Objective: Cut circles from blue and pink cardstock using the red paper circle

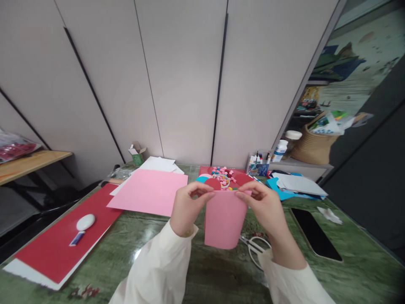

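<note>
A pink paper piece hangs between the two hands over the worktop, its upper edge at the fingertips and its lower part hanging free below them. It seems doubled over, with a second layer peeking out along its left side. The left hand pinches the piece near its top left corner, thumb against index finger; the right hand pinches the top edge near the right corner in the same way.

Just to the right of the piece's lower end lie scissors, partly under the right sleeve. Further right of the piece is a phone. Beyond its top edge sit small colored bits and a red disc. Left of the piece lies a large pink sheet, and further left a red sheet.
</note>
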Demonstrator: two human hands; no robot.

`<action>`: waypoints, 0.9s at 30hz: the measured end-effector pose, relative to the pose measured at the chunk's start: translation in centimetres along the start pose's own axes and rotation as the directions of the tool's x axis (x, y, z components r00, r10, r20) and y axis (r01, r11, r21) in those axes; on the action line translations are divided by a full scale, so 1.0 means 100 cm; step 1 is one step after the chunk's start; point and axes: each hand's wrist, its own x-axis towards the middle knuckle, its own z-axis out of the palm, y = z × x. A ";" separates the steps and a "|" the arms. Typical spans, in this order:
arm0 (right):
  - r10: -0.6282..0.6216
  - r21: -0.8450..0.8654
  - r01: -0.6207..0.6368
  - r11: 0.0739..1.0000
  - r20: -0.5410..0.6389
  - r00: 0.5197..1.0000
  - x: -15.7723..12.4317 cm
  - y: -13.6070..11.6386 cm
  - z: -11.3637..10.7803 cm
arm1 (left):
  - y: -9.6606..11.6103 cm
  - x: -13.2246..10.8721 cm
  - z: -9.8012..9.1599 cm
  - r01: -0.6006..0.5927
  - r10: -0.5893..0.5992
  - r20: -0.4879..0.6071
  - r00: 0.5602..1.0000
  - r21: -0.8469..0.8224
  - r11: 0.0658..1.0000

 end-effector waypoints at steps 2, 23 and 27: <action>-0.018 -0.022 0.018 1.000 0.017 1.000 0.001 -0.001 -0.001 | -0.002 0.001 0.000 0.032 -0.032 0.002 0.999 -0.061 0.998; -0.213 -0.397 0.340 0.852 0.331 0.919 -0.001 -0.005 0.004 | -0.016 -0.006 0.021 -0.038 0.031 0.143 0.989 0.049 0.998; -0.218 -0.405 0.338 0.849 0.314 0.924 -0.002 -0.009 0.002 | -0.016 -0.008 0.022 -0.054 0.046 0.135 0.990 0.058 0.997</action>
